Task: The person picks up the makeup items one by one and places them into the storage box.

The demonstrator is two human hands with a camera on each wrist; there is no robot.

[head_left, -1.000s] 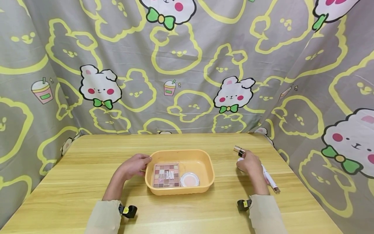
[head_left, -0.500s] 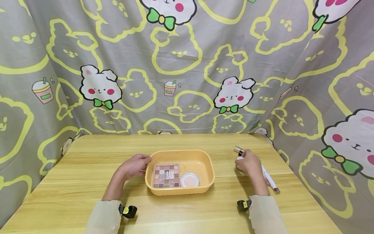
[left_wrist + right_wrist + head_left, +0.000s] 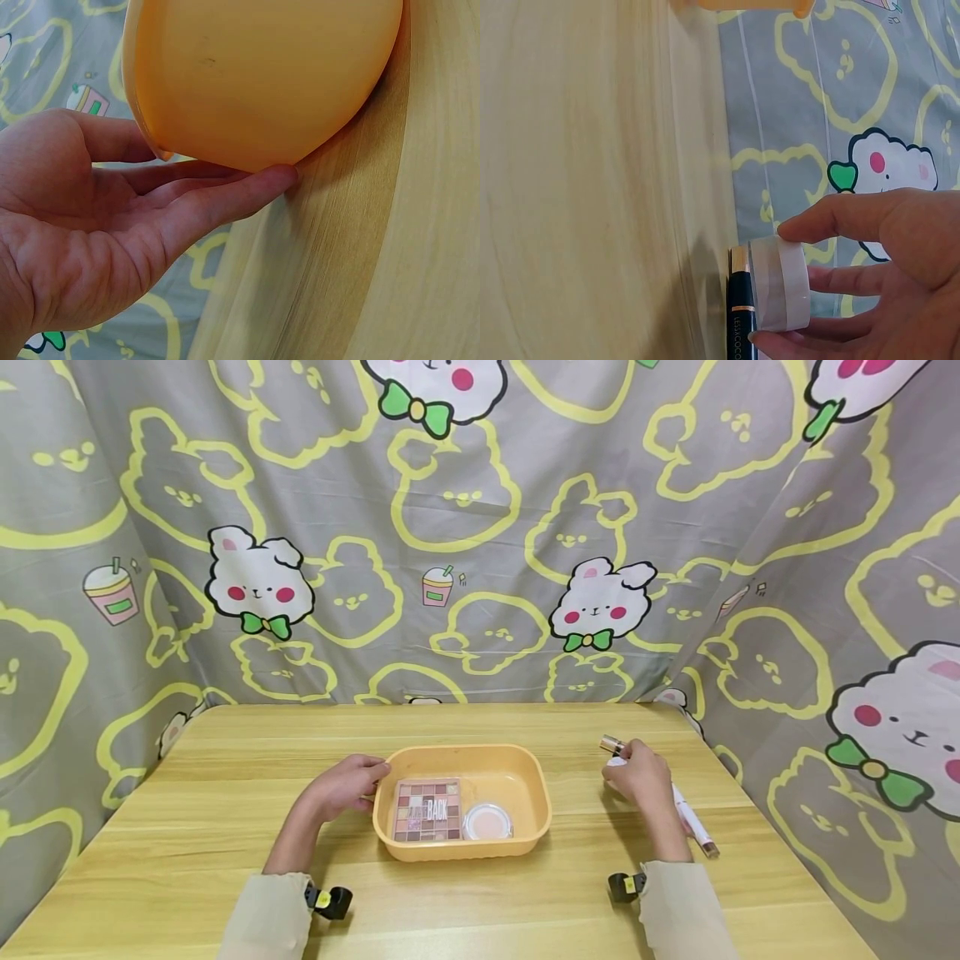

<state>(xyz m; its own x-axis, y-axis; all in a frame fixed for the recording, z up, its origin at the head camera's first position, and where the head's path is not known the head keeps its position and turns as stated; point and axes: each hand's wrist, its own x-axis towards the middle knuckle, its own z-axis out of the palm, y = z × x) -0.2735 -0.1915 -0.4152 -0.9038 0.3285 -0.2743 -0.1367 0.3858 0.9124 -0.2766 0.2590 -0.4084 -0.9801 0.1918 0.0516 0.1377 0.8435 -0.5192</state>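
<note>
My left hand (image 3: 348, 789) grips the left end of a yellow-orange plastic basket (image 3: 517, 793); in the left wrist view its fingers bear on the outer wall and rim. Inside the basket lie an eyeshadow palette (image 3: 427, 810) marked "BACK" and a round compact (image 3: 487, 822) with a clear edge. To the right, my right hand (image 3: 641, 777) pinches a small round jar (image 3: 784, 285), white with a clearer lower band, between thumb and fingers. Just beyond the jar lies a black cosmetic tube (image 3: 740, 319) with gold parts, partly hidden by the hand in the head view.
A white pen-like stick (image 3: 697, 827) with a brown tip lies right of my right wrist, partly covered by the arm. The wooden table (image 3: 480, 910) ends at a grey curtain (image 3: 480, 693) printed with rabbits, which encloses the back and both sides.
My right hand's fingers have shifted slightly left around the jar. The left hand and the basket have not moved.
</note>
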